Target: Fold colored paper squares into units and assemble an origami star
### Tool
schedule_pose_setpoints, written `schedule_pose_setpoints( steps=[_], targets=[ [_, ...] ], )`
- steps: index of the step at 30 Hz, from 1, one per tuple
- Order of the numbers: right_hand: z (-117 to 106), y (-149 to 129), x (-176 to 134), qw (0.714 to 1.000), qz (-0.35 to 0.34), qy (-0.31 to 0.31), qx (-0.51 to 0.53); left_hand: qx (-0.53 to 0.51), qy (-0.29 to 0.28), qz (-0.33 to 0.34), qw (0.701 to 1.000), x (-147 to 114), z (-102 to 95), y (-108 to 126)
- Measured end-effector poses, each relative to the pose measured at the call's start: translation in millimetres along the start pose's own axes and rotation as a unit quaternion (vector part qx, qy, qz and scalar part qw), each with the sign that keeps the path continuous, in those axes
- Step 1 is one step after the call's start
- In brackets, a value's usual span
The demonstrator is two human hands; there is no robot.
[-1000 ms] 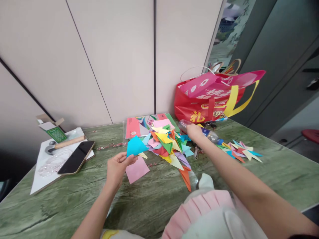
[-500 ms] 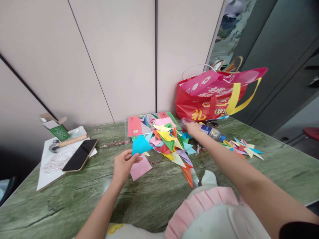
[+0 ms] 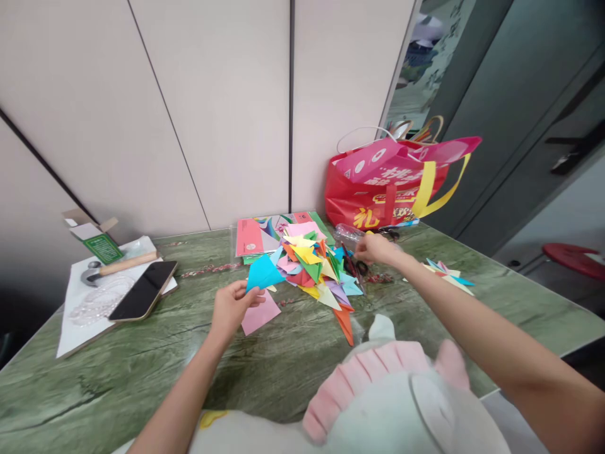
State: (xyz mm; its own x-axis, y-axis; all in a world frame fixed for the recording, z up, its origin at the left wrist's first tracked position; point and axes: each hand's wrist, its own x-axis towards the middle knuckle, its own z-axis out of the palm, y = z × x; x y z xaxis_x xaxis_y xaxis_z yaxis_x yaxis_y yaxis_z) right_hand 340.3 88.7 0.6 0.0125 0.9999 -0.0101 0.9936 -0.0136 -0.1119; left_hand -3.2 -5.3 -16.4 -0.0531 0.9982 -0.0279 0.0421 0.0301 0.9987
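Note:
My left hand (image 3: 236, 304) pinches a sheet of blue paper (image 3: 263, 272) between thumb and fingers, above a pink paper square (image 3: 261, 313) on the table. To its right lies a heap of folded paper pieces (image 3: 309, 261) in many colours. My right hand (image 3: 378, 249) is closed at the heap's right side, its fingers on what look like dark-handled scissors (image 3: 362, 267). Just behind that hand shows one end of a clear plastic bottle (image 3: 348, 233); the rest is hidden by the hand and arm.
A red gift bag (image 3: 378, 189) stands at the back, beside colourful paper packs (image 3: 250, 236). On the left, a white board (image 3: 70, 328) bears a hammer (image 3: 125, 267), phone (image 3: 144, 291) and beads. A plush toy (image 3: 378, 403) sits in front; more folded paper (image 3: 451, 275) lies right.
My right hand has left the bottle and come nearer to me, onto the scissors, which have shifted. My left hand still holds the blue paper. The view has turned slightly.

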Motion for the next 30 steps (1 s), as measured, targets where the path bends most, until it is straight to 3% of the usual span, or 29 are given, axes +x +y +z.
schedule_pose_setpoints(
  steps=[11, 19, 20, 21, 24, 26, 27, 29, 30],
  targets=[
    [29.2, -19.3, 24.1, 0.994, 0.06, -0.087, 0.023, 0.003, 0.007, 0.006, 1.0, 0.5, -1.0, 0.8],
    [-12.1, -1.4, 0.8, 0.983, 0.038, -0.083, 0.161, 0.017, 0.02, 0.006, 1.0, 3.4, -2.8, -3.2],
    [-17.4, 4.9, -4.9, 0.977, 0.025, -0.082, 0.196, 0.013, 0.019, 0.003, 1.0, 3.5, -2.9, -3.3],
    [-21.5, 12.4, -10.9, 0.954, -0.007, -0.086, 0.288, 0.007, 0.018, 0.0, 1.0, 3.5, -2.9, -3.2],
    [-26.9, 40.8, -29.5, 0.869, -0.028, -0.016, 0.494, -0.012, 0.023, 0.003, 1.0, 2.5, -2.6, -2.1],
    [-25.5, 62.6, -41.4, 0.848, -0.034, 0.061, 0.525, -0.017, 0.025, 0.014, 0.999, 1.6, -2.4, -1.2],
    [-23.8, 73.8, -47.0, 0.866, -0.019, 0.106, 0.489, -0.017, 0.024, 0.019, 0.999, 1.3, -2.4, -0.8],
    [-18.4, 95.2, -57.4, 0.93, 0.044, 0.203, 0.303, -0.017, 0.026, 0.026, 0.999, 1.3, -2.3, -0.5],
    [-14.6, 104.9, -62.1, 0.938, 0.07, 0.214, 0.262, -0.017, 0.029, 0.026, 0.999, 1.6, -2.3, -0.6]
  ],
)
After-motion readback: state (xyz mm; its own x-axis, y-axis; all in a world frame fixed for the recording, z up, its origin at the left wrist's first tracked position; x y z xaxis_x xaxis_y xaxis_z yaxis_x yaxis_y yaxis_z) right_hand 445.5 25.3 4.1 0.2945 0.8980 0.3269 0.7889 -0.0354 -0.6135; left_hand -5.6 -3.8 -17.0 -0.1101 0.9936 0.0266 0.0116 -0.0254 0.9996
